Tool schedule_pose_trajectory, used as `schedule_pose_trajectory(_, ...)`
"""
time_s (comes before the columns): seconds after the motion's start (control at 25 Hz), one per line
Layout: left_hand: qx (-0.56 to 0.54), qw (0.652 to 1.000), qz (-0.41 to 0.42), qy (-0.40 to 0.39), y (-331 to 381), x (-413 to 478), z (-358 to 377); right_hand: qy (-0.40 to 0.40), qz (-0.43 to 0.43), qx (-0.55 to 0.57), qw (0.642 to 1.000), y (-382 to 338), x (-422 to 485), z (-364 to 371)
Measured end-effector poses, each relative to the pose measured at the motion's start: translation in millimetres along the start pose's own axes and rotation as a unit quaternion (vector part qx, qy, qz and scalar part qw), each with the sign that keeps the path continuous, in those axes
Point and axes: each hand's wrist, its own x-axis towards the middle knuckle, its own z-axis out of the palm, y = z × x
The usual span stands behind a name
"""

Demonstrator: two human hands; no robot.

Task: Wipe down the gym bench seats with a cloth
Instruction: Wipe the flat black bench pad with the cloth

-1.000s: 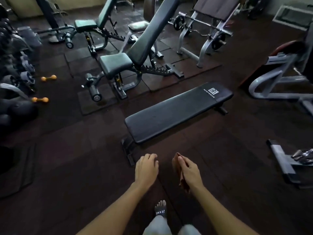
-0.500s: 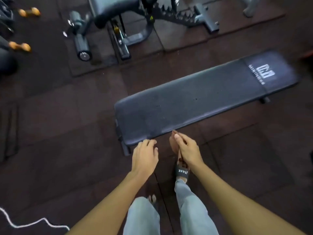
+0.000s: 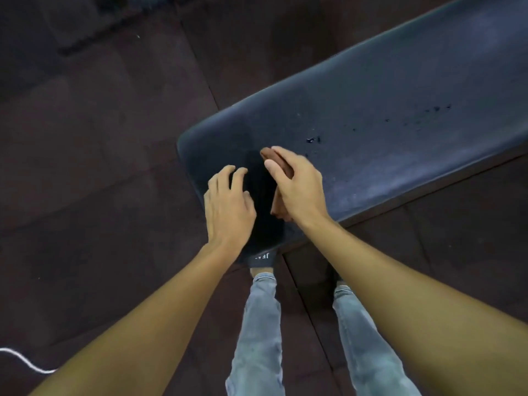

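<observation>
A flat black gym bench (image 3: 385, 110) runs from the centre up to the top right, its pad dusty with a few dark wet specks. My right hand (image 3: 300, 187) hovers over the bench's near end, shut on a folded brown cloth (image 3: 281, 164) that shows under the fingers and below the palm. My left hand (image 3: 228, 207) is just to its left over the same end of the pad, fingers spread and curled, holding nothing.
Dark rubber floor tiles (image 3: 100, 167) surround the bench. My legs in grey jeans (image 3: 257, 324) and a sandalled foot (image 3: 261, 258) stand right against the bench's near end. A white cord (image 3: 23, 360) lies on the floor at the lower left.
I have stepped up and leaned over the bench, which now fills the upper right. Both hands moved forward from in front of the bench to above its near end, the cloth still held.
</observation>
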Motion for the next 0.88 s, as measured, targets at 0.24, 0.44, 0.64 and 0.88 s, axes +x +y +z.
schedule_pose_trajectory(0.24, -0.111, 0.989, 0.022, 0.094, 7, 4, -2, 0.158, -0.036, -0.007, 0.987, 3, 4, 36)
schedule_pose_trajectory(0.44, 0.017, 0.998, 0.047, -0.033, 38, 33, 33, 0.203, 0.054, -0.248, 0.946, 54, -7, -6)
schedule_pose_trajectory(0.64, 0.076, 0.969, 0.233, -0.036, 3, 37, 34, 0.166, 0.064, -0.282, 0.943, 78, -11, -6)
schedule_pose_trajectory(0.88, 0.16, 0.828, 0.522, -0.126, -50, -18, 29, 0.175, 0.078, -0.257, 0.947, 76, -9, -4)
